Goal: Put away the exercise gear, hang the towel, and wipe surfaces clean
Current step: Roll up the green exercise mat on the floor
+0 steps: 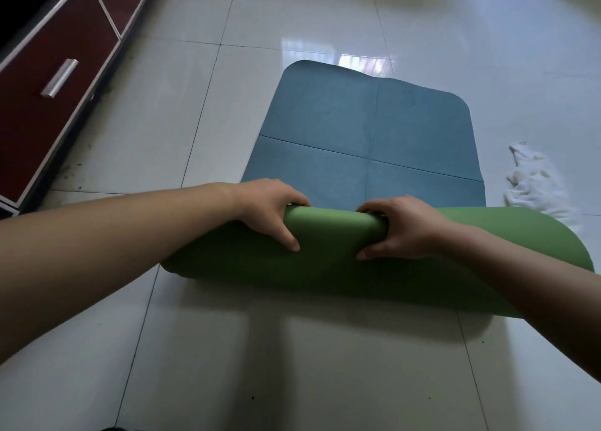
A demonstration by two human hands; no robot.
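Observation:
An exercise mat [367, 138] lies on the tiled floor, blue on top and green underneath. Its near part is rolled into a thick green roll [331, 261] lying crosswise in front of me. My left hand [270, 209] grips the top of the roll left of centre, fingers curled over the far edge and thumb on the near side. My right hand [400, 229] grips it just to the right in the same way. A crumpled white towel [533, 183] lies on the floor to the right of the mat, touching nothing I hold.
A dark red cabinet [39, 83] with white trim and a metal drawer handle [60, 78] runs along the left. Glossy white floor tiles [260, 365] surround the mat, with dirt specks by the cabinet base.

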